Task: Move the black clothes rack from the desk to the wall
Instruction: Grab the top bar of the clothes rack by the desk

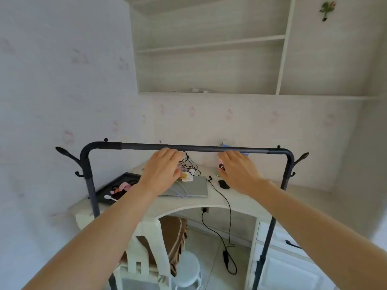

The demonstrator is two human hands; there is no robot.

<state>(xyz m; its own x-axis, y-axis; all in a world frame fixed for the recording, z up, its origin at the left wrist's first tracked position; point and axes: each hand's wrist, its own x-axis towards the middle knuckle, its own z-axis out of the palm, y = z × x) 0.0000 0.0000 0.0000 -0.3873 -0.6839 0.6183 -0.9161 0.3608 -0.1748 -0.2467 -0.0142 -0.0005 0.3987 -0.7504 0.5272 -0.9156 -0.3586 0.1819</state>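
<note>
Pale wallpapered walls [62,80] with faint pink motifs, possibly cartoon figures; cream shelving [209,45] above, tiled floor [209,248] below.

Clothes rack [194,147] before the desk [211,203] (laptop [188,188] on it), chair [150,243] underneath

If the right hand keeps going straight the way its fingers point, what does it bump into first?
Most likely the black clothes rack's top bar. The right hand is open, its fingertips just short of the bar, though depth is hard to judge. Nothing else shows between them.
</note>
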